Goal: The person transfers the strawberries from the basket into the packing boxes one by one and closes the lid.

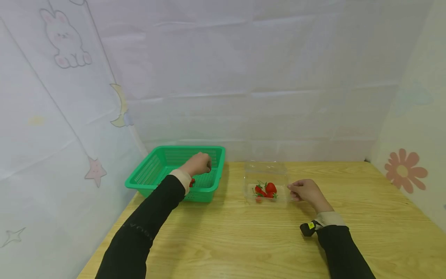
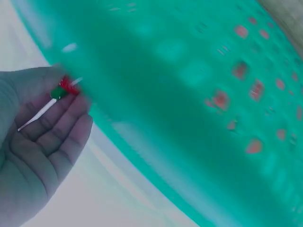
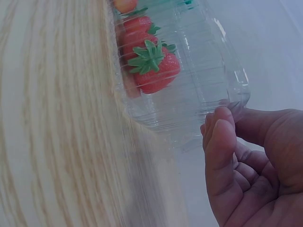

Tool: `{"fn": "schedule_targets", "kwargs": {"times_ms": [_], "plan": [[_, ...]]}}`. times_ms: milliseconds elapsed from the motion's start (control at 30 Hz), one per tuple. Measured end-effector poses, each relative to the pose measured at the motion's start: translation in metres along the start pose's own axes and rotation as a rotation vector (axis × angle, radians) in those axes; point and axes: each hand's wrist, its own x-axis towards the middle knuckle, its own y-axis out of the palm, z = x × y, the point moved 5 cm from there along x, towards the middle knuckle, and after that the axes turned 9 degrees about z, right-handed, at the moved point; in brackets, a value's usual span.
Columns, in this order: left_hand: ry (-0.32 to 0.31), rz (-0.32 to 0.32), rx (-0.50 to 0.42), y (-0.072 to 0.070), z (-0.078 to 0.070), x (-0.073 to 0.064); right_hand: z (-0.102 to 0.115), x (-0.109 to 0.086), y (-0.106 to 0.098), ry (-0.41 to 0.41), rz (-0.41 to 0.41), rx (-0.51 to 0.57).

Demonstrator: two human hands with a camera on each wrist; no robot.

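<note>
My left hand point(image 1: 198, 163) is over the right part of a green plastic basket point(image 1: 218, 174). In the left wrist view its fingers and thumb pinch a small strawberry point(image 2: 69, 86) with a green cap and pale stem; the fingers hide part of it. More red fruit point(image 1: 192, 182) lies in the basket, mostly behind my left wrist. To the right, a clear plastic box point(image 1: 252, 180) stands on the table with its lid raised. Several strawberries point(image 1: 270, 188) with green leaves lie in it. My right hand point(image 1: 306, 190) pinches the box's right rim between thumb and fingers.
The basket and box stand side by side near the back of a wooden table point(image 1: 237, 240), with a gap between them. A pale wall sheet point(image 1: 251, 77) rises behind the table, and printed sheets flank both sides.
</note>
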Motion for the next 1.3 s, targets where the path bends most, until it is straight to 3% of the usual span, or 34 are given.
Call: {"fn": "schedule_targets", "kwargs": {"times_ms": [233,467,600,933,1300], "plan": [[0.097,-0.096,-0.019,-0.010,-0.049,0.004,0.000,0.001,-0.001,0.003,-0.005,-0.027],[0.206,-0.071,-0.022,0.003,-0.105,0.015,-0.002,0.001,-0.004,0.009,-0.006,-0.025],[0.236,-0.042,0.006,0.017,-0.128,0.026,-0.001,-0.001,-0.003,0.012,-0.004,-0.012],[0.276,-0.014,0.175,0.054,-0.158,0.046,0.000,-0.003,-0.003,0.007,-0.002,0.003],[0.201,0.011,0.441,0.080,-0.170,0.065,-0.001,-0.002,-0.003,0.009,-0.005,0.006]]}}
